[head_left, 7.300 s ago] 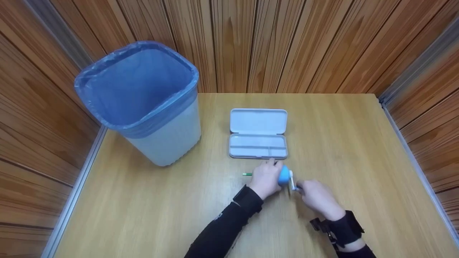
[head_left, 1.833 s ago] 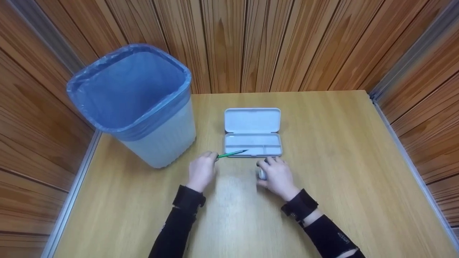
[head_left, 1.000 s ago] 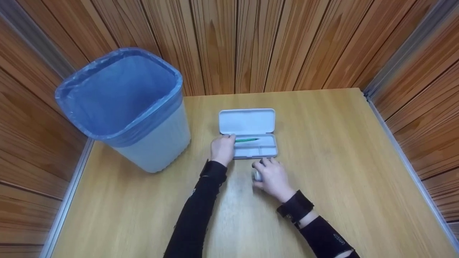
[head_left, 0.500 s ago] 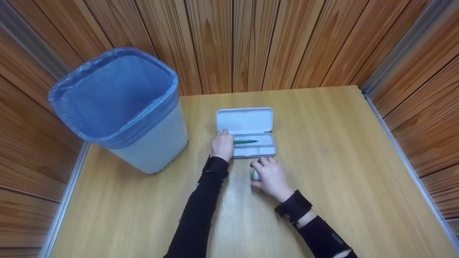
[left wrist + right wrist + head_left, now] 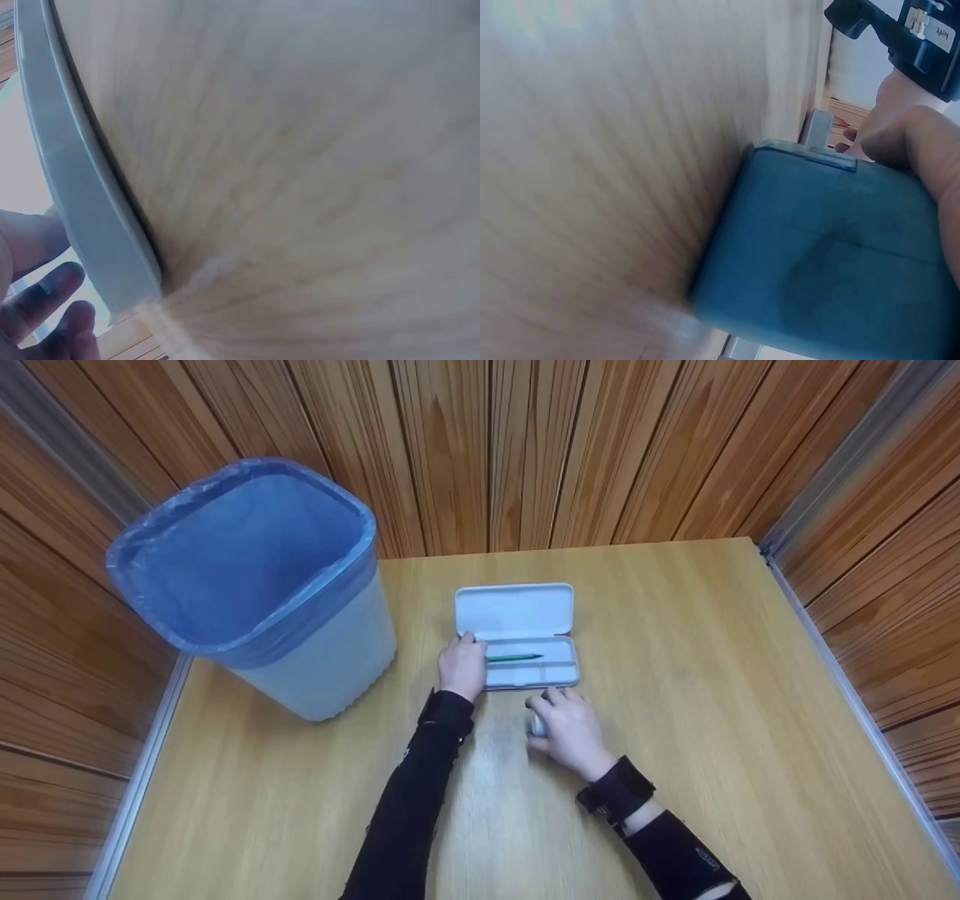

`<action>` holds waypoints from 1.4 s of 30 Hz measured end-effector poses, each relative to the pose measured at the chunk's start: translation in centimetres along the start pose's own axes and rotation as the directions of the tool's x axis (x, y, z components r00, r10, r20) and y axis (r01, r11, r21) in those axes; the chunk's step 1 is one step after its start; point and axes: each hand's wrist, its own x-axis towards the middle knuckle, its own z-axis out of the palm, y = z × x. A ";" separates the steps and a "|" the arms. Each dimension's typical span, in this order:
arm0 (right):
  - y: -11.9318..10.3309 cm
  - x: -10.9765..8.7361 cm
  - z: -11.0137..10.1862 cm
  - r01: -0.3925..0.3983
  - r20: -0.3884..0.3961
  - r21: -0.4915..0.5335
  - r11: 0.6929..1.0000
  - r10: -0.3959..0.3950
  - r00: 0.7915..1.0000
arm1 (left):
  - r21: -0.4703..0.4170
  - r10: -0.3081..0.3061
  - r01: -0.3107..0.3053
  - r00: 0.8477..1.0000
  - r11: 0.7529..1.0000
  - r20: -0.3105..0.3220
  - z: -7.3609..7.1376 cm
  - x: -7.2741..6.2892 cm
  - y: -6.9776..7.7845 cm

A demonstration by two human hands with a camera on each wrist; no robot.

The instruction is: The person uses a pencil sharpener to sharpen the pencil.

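An open light-coloured pencil case (image 5: 517, 610) lies on the table, its lid tilted back. Inside its rear compartment is a green pencil (image 5: 516, 658), dark tip toward the right. My left hand (image 5: 461, 667) reaches over the case's left end and covers the pencil's other end; whether the fingers pinch it is hidden. The left wrist view shows the case's wall beside several bent fingers (image 5: 45, 289), without the pencil. Just in front of the case, my right hand (image 5: 571, 735) grips the pencil sharpener (image 5: 840, 247), a blue boxy body resting on the table; its crank is out of sight.
A tall whitish waste bin (image 5: 330, 660) lined with a blue bag stands at the back left, left of the case. Wood-panelled walls (image 5: 517, 450) border the table (image 5: 697, 660) at the back and sides.
Earlier my left hand steadied the sharpener while my right turned its crank. Afterwards the left carried the pencil into the case, and the right took hold of the sharpener. Little moved in the last half second.
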 end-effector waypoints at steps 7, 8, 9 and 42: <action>0.1 -0.1 -0.3 -0.020 0.018 0.002 1.000 0.020 1.000 | -0.035 -0.006 0.006 1.000 0.999 0.020 -0.8 -1.0 -0.1; 0.1 -0.1 -0.3 -0.019 0.022 0.003 1.000 0.019 1.000 | -0.042 -0.005 0.007 0.999 0.999 0.033 -1.0 -1.2 0.0; 0.1 -0.1 -0.4 -0.017 0.026 0.005 1.000 0.017 1.000 | -0.047 -0.002 0.004 0.999 0.999 0.043 -1.2 -1.4 0.1; 3.0 -0.6 -2.8 -0.146 0.336 0.120 0.982 0.098 0.937 | -0.352 0.222 -0.081 0.898 0.933 0.380 -1.3 -7.9 4.8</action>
